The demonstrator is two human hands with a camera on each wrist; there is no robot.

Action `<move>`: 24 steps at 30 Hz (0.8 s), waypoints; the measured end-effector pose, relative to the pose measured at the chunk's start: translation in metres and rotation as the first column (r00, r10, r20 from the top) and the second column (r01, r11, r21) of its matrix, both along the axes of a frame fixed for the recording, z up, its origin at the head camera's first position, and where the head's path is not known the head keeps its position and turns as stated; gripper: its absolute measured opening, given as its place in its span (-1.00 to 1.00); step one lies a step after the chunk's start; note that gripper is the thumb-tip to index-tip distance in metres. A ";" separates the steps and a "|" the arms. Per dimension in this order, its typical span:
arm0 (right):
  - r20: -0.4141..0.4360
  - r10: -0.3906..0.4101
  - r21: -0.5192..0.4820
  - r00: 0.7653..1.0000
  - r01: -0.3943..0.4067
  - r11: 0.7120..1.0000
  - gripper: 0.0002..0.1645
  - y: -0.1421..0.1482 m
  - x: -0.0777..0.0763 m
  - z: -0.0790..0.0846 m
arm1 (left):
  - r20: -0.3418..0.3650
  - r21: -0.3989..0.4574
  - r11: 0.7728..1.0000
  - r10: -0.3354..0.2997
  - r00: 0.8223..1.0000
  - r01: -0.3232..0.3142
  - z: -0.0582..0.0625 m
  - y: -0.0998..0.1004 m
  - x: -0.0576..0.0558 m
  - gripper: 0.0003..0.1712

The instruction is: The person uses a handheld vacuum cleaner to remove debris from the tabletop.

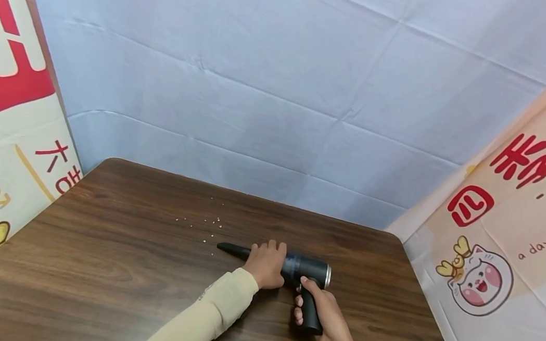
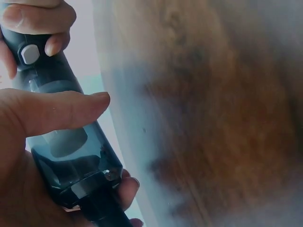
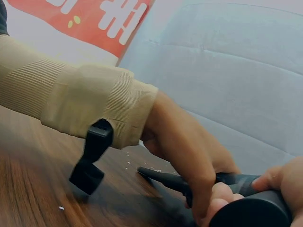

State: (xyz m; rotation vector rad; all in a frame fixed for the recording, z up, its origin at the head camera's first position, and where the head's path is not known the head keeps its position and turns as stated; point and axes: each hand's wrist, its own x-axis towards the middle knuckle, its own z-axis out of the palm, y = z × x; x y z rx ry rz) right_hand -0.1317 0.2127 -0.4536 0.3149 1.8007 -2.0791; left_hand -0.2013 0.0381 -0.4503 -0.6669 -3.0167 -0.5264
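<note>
A black handheld vacuum cleaner with a long tapered nozzle is held low over the right half of the table, its nozzle pointing left. My left hand grips the front of its body from above. In the left wrist view, the thumb crosses the see-through dust cup, and fingertips show on the far side. My right hand is wrapped around the pistol-style handle. A light-coloured button sits beside its fingers. Small white crumbs are scattered just beyond the nozzle tip.
The brown wood-grain table has rounded far corners. Behind it hangs a creased pale sheet, with printed banners at both sides. A stray white bit lies nearer me, by the left sleeve.
</note>
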 end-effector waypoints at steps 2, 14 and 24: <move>0.008 0.029 0.011 1.000 -0.029 1.000 -0.51 0.004 0.000 0.001 | -0.009 0.008 1.000 0.004 1.000 -0.004 0.000 0.001 0.003 -0.32; 0.049 0.129 0.020 0.990 -0.130 0.991 -0.38 0.018 -0.005 0.009 | -0.030 0.046 0.999 0.027 0.999 -0.025 0.001 0.002 0.011 -0.44; 0.061 0.138 -0.002 0.988 -0.139 0.990 -0.35 0.015 -0.008 0.005 | -0.030 0.030 0.998 0.050 0.998 -0.049 0.000 -0.001 0.012 -0.45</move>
